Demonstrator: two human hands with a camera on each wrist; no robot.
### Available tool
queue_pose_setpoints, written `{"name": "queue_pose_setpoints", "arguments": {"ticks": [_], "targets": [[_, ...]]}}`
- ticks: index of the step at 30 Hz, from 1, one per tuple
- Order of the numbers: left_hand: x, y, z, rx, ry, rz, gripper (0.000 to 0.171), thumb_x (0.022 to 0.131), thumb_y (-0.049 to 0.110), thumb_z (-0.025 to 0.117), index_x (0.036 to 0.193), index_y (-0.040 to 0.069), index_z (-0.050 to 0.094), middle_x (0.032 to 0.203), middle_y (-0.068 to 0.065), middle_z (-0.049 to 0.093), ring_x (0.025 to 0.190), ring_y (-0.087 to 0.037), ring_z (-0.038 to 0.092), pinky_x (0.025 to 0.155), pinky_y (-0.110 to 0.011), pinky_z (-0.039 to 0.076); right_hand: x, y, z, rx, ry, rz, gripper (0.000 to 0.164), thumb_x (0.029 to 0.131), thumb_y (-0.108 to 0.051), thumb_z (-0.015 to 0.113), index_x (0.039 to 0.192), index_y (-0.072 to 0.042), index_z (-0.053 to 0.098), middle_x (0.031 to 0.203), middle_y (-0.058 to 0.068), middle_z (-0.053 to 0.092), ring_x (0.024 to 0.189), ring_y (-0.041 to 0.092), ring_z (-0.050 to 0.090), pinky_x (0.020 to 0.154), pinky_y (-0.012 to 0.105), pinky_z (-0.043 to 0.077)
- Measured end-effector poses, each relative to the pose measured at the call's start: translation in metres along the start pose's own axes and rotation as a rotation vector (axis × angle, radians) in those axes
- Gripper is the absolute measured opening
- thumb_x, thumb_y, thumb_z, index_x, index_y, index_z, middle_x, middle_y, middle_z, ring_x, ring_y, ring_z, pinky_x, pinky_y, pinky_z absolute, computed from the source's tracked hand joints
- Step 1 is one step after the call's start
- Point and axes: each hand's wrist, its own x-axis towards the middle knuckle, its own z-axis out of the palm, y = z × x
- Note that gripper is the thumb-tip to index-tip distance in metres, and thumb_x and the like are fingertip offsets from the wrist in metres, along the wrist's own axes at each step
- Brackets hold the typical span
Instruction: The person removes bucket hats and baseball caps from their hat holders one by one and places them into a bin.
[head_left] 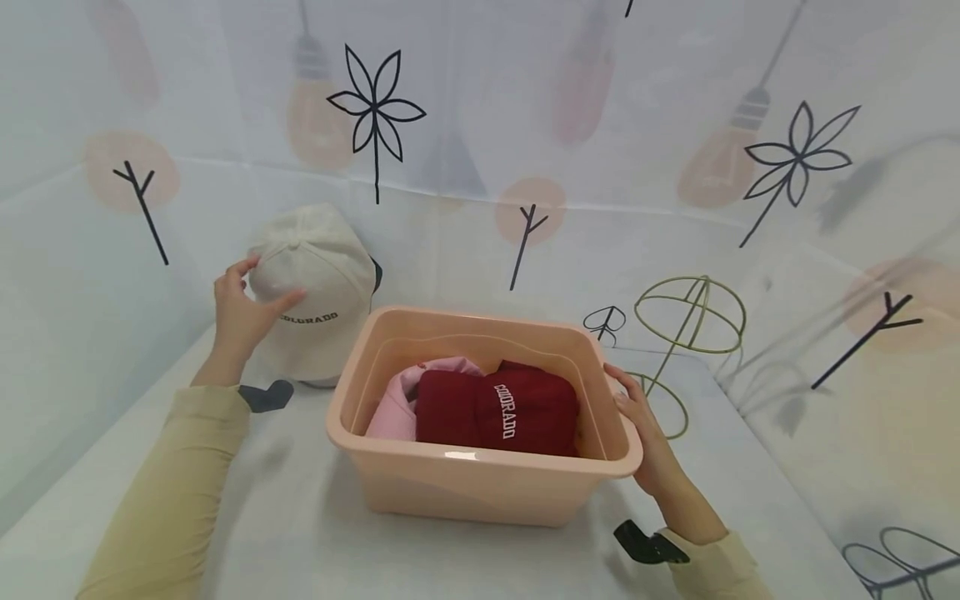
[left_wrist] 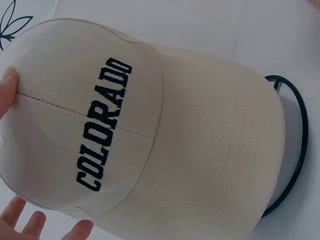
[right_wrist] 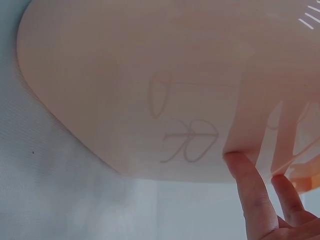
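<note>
A cream cap [head_left: 318, 283] with COLORADO lettering sits on a dark wire stand [left_wrist: 301, 145] at the back left. My left hand [head_left: 243, 308] is spread around its crown, thumb and fingers apart; in the left wrist view one fingertip meets the crown while other fingertips overlap its lower edge. A peach plastic basin [head_left: 480, 487] stands in the middle, holding a dark red COLORADO cap [head_left: 487, 408] and a pink cloth item [head_left: 395, 408]. At the basin's right side, my right hand [head_left: 648, 437] rests with extended fingers against the outer wall.
Behind the basin's right corner stands a green wire stand [head_left: 693, 321] with a domed top and round base. A patterned white cloth [head_left: 465, 250] hangs behind the white table [head_left: 300, 533]. Dark straps [head_left: 651, 546] show near both wrists.
</note>
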Motion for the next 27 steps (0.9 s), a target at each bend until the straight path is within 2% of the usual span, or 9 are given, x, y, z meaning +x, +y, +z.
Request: {"name": "queue_pose_setpoints", "arguments": {"ticks": [6, 9, 13, 15, 17, 19, 22, 27], "targets": [[0.010, -0.004, 0.007, -0.089, -0.031, -0.082, 0.089, 0.075, 0.045, 0.074, 0.138, 0.006, 0.025, 0.147, -0.016, 0.015, 0.134, -0.033, 0.019, 0.105, -0.048, 0.026, 0.001, -0.001, 0.000, -0.006, 0.015, 0.010, 0.046, 0.100, -0.030, 0.031, 0.144, -0.020, 0.022, 0.140, 0.008, 0.026, 0.118, 0.023, 0.036, 0.087, 0.026, 0.046], [0.011, -0.006, 0.010, -0.175, -0.002, -0.101, 0.068, 0.081, 0.038, 0.070, 0.132, 0.011, 0.033, 0.147, -0.013, 0.021, 0.133, -0.032, 0.025, 0.103, -0.044, 0.033, 0.001, -0.001, 0.000, -0.004, 0.010, 0.012, 0.046, 0.100, -0.030, 0.031, 0.144, -0.020, 0.021, 0.140, 0.008, 0.026, 0.118, 0.023, 0.035, 0.087, 0.026, 0.045], [0.011, -0.004, 0.009, -0.273, 0.029, -0.142, 0.026, 0.092, 0.031, 0.056, 0.114, 0.023, 0.044, 0.144, -0.009, 0.031, 0.128, -0.031, 0.036, 0.082, -0.030, 0.049, 0.000, -0.001, 0.000, 0.001, 0.009, 0.014, 0.046, 0.100, -0.030, 0.030, 0.144, -0.020, 0.021, 0.139, 0.008, 0.026, 0.118, 0.023, 0.035, 0.087, 0.026, 0.045], [0.011, -0.002, 0.007, -0.308, 0.031, -0.165, 0.015, 0.094, 0.032, 0.052, 0.107, 0.027, 0.047, 0.143, -0.008, 0.033, 0.126, -0.031, 0.039, 0.071, -0.022, 0.051, 0.000, 0.000, 0.000, 0.005, 0.008, 0.013, 0.045, 0.100, -0.030, 0.030, 0.144, -0.020, 0.021, 0.139, 0.008, 0.026, 0.118, 0.023, 0.035, 0.087, 0.027, 0.046], [0.012, -0.001, 0.006, -0.333, 0.032, -0.178, 0.008, 0.095, 0.032, 0.051, 0.101, 0.028, 0.048, 0.142, -0.009, 0.034, 0.125, -0.033, 0.041, 0.066, -0.018, 0.051, -0.001, -0.001, 0.000, 0.006, 0.007, 0.011, 0.045, 0.100, -0.030, 0.030, 0.144, -0.021, 0.022, 0.139, 0.008, 0.026, 0.118, 0.023, 0.036, 0.087, 0.027, 0.046], [0.013, -0.001, 0.004, -0.353, 0.035, -0.190, 0.007, 0.094, 0.032, 0.052, 0.098, 0.028, 0.049, 0.141, -0.009, 0.035, 0.124, -0.035, 0.041, 0.067, -0.020, 0.053, -0.001, 0.000, 0.000, 0.009, 0.000, 0.005, 0.045, 0.100, -0.030, 0.030, 0.144, -0.021, 0.021, 0.139, 0.009, 0.026, 0.118, 0.023, 0.036, 0.087, 0.027, 0.046], [0.012, 0.001, 0.002, -0.365, 0.044, -0.202, 0.006, 0.094, 0.031, 0.052, 0.096, 0.028, 0.048, 0.139, -0.009, 0.034, 0.125, -0.037, 0.040, 0.075, -0.031, 0.053, 0.000, 0.000, 0.000, 0.007, -0.009, -0.001, 0.046, 0.100, -0.030, 0.030, 0.144, -0.020, 0.021, 0.140, 0.008, 0.026, 0.118, 0.022, 0.036, 0.087, 0.027, 0.045], [0.011, 0.006, 0.001, -0.390, 0.060, -0.206, 0.007, 0.095, 0.030, 0.051, 0.099, 0.025, 0.048, 0.139, -0.008, 0.033, 0.129, -0.037, 0.032, 0.084, -0.047, 0.047, 0.001, 0.000, 0.000, -0.004, -0.005, 0.001, 0.046, 0.100, -0.030, 0.031, 0.145, -0.019, 0.021, 0.139, 0.006, 0.027, 0.118, 0.021, 0.037, 0.087, 0.027, 0.045]]}}
